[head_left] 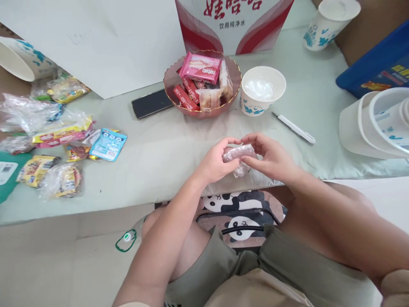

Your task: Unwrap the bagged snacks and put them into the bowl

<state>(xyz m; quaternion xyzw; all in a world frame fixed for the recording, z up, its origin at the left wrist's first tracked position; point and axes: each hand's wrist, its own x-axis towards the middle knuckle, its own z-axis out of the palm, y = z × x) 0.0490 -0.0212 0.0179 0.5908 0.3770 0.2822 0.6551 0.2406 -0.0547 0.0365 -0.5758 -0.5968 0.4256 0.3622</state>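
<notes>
Between both hands, over the near edge of the table, is a small bundle in clear crinkled plastic wrap (239,152); what lies inside is hard to make out. My left hand (217,161) grips its left side, thumb in front and fingers behind. My right hand (270,157) pinches its right end with thumb and fingertips. A loose tail of the wrap hangs below the fingers. Beyond the hands stand a pink glass bowl (169,87) of wrapped snacks and a paper cup (252,106) with clear plastic in it. A white utility knife (295,128) lies right of the cup.
A dark phone (151,104) lies left of the bowl, before a white board (96,38). Snack packets, among them a blue pouch (108,145), are heaped at left. A red-and-white box (236,30) stands behind. White tubs (354,128) and a blue package (377,64) are at right.
</notes>
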